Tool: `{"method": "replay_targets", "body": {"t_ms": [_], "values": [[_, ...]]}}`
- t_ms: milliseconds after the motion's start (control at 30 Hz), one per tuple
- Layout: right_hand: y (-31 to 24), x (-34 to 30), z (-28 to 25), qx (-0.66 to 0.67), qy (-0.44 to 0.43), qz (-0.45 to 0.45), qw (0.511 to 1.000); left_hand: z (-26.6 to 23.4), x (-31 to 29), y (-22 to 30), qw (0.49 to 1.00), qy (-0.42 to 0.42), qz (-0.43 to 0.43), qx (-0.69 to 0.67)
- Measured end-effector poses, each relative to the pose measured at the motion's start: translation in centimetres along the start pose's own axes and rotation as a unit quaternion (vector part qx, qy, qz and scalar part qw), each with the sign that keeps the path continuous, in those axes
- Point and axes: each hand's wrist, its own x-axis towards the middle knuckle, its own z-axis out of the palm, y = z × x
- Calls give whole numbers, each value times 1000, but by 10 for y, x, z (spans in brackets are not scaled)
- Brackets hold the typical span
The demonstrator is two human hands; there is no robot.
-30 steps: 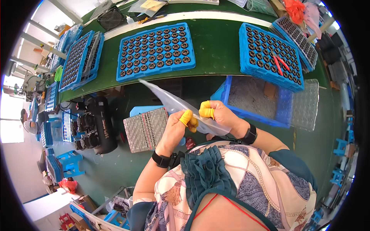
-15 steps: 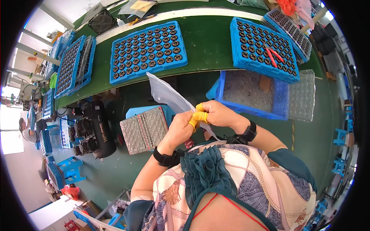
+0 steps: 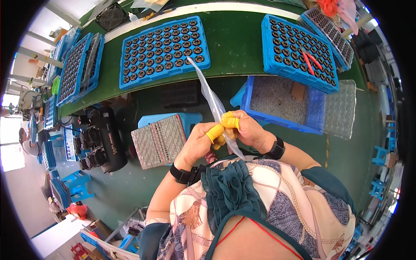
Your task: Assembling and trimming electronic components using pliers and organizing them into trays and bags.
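A long, translucent plastic bag (image 3: 210, 93) is pinched between both hands in front of my chest. Its narrow upper end reaches up over the front edge of the middle tray, and its lower end hangs toward my clothing. My left hand (image 3: 200, 142) grips it from the left, with yellow finger covers on the thumb and fingers. From the right, my right hand (image 3: 250, 131) closes on it just above, also with yellow covers. The two hands nearly touch. Whether anything is inside the bag, I cannot tell.
Beyond the bag, a blue tray (image 3: 146, 81) of round parts lies on the green bench (image 3: 234, 43). Stacked trays (image 3: 273, 67) with red-handled pliers (image 3: 308, 64) stand right. Below are a blue bin (image 3: 281, 122), a stool with a woven cushion (image 3: 158, 143) and a black compressor (image 3: 110, 143).
The bag has swung from slanting left to more upright and now looks narrower. My hands have come slightly apart and shifted their grip along it.
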Motion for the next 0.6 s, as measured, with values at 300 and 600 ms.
{"method": "replay_targets", "body": {"t_ms": [300, 600], "values": [[-10, 15, -34, -52, 157, -43, 985, -5, -12, 5, 992, 121, 39, -9], [-49, -5, -59, -616, 327, -205, 687, -41, -33, -17, 835, 334, 42, 435]]}}
